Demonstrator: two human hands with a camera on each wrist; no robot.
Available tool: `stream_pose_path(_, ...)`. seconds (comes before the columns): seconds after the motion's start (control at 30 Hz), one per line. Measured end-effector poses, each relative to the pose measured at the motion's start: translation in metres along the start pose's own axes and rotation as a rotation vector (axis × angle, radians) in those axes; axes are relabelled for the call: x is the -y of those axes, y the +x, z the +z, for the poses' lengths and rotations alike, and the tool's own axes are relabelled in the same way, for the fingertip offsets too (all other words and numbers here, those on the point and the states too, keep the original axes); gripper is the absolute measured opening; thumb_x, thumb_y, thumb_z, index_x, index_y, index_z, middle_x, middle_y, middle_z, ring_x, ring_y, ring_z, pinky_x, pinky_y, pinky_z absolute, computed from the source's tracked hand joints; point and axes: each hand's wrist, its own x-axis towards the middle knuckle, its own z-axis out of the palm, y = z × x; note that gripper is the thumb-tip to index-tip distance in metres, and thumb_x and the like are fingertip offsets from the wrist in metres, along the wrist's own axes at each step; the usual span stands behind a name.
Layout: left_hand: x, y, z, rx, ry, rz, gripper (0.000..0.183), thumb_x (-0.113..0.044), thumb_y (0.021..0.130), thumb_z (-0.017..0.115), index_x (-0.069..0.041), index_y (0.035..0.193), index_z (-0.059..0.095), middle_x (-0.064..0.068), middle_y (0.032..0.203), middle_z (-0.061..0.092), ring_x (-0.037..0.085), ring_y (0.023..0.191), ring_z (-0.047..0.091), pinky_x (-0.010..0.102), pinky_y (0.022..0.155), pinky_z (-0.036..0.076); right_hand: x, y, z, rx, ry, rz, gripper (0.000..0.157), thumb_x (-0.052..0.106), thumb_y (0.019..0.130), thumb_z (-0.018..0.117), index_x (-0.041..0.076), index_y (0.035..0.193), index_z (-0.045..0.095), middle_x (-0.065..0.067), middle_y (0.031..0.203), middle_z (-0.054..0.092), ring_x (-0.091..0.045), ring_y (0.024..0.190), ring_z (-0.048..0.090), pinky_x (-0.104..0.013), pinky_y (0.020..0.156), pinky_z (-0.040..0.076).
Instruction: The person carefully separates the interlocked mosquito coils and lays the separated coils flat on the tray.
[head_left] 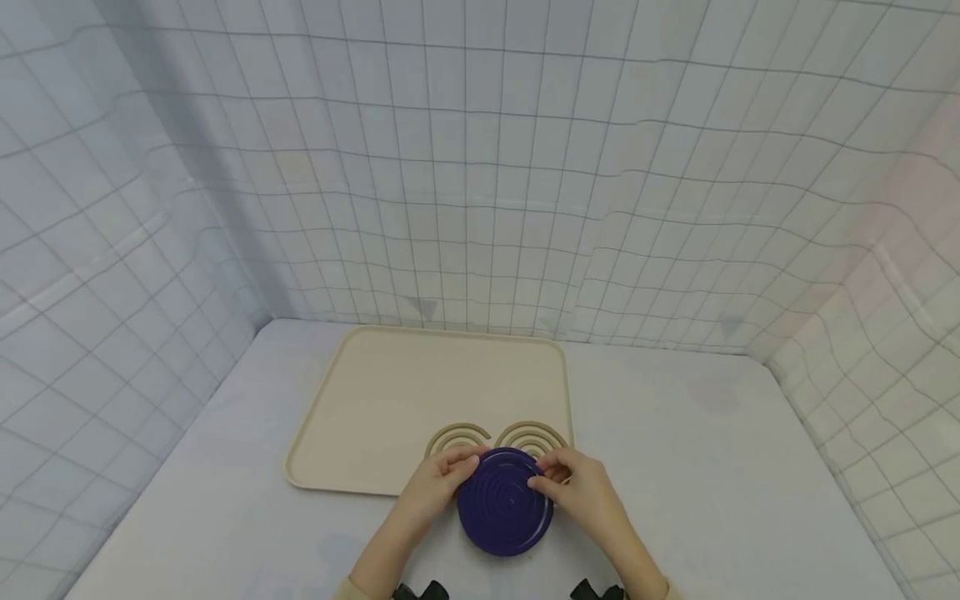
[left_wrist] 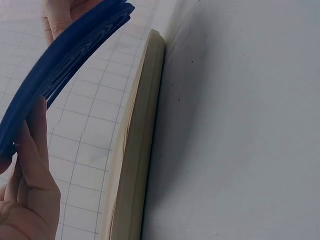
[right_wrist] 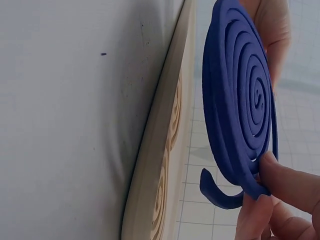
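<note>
A dark blue mosquito coil (head_left: 504, 504) is held up in front of the tray's near edge. In the right wrist view the blue spiral (right_wrist: 225, 105) shows layered rings, and a curved end hangs free below. My left hand (head_left: 435, 485) pinches its left rim, with fingers behind it in the left wrist view. The opposite rim is pinched between thumb and fingers of my right hand (head_left: 585, 492). Just beyond the hands, two tan mosquito coils, a left one (head_left: 459, 426) and a right one (head_left: 531, 424), lie on the tray, partly hidden by hands and blue coil.
The beige tray (head_left: 420, 383) lies on a white table (head_left: 675, 450), its raised rim closest to the hands. White grid-patterned curtains (head_left: 510, 167) enclose the table at the back and both sides. Small dark specks (right_wrist: 103, 54) dot the surface near the tray.
</note>
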Motion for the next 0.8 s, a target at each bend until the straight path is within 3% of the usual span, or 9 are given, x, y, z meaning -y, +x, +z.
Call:
stream_pose_path(0.17,0.0010,0.0000,0.0007,-0.039,-0.072,-0.006,0.043,-0.023,0.099,0.058,0.007,0.129,0.057,0.015,0.123,0.068,0.003,0.099,0.064,0.016,0.084,0.051,0.0007,-0.0001,0.0044,-0.054,0.064,0.013,0.019,0.005,0.073,0.084,0.004,0.086,0.069,-0.001,0.074,0.064,0.000,0.064,0.050,-0.017,0.058,0.047)
stream_pose_path(0.4,0.0014,-0.0013,-0.0003,0.038,-0.184,0.016,0.046,-0.014,0.098,0.056,0.013,0.135,0.049,0.019,0.127,0.064,0.003,0.098,0.065,0.019,0.082,0.055,-0.0001,-0.0004,0.0045,-0.089,0.050,0.029,0.019,0.005,0.073,0.084,0.005,0.085,0.069,0.000,0.075,0.064,0.000,0.064,0.051,-0.017,0.059,0.048)
stream_pose_path(0.53,0.0011,-0.0016,-0.0014,0.042,-0.165,0.025,0.046,-0.014,0.098,0.057,0.013,0.134,0.049,0.018,0.124,0.066,0.003,0.095,0.066,0.018,0.080,0.055,0.0006,-0.0014,0.0026,-0.059,0.050,0.034,0.020,0.005,0.073,0.084,0.006,0.085,0.069,0.001,0.074,0.062,0.000,0.063,0.050,-0.017,0.057,0.047)
stream_pose_path(0.8,-0.0030,0.0007,0.0014,0.056,-0.083,0.053,0.040,-0.010,0.098,0.055,0.013,0.130,0.053,0.025,0.124,0.064,0.003,0.093,0.064,0.016,0.081,0.053,0.0059,-0.0036,0.0005,0.012,0.053,-0.041,0.021,0.009,0.075,0.083,0.007,0.090,0.068,0.000,0.079,0.066,0.000,0.070,0.057,-0.018,0.064,0.052)
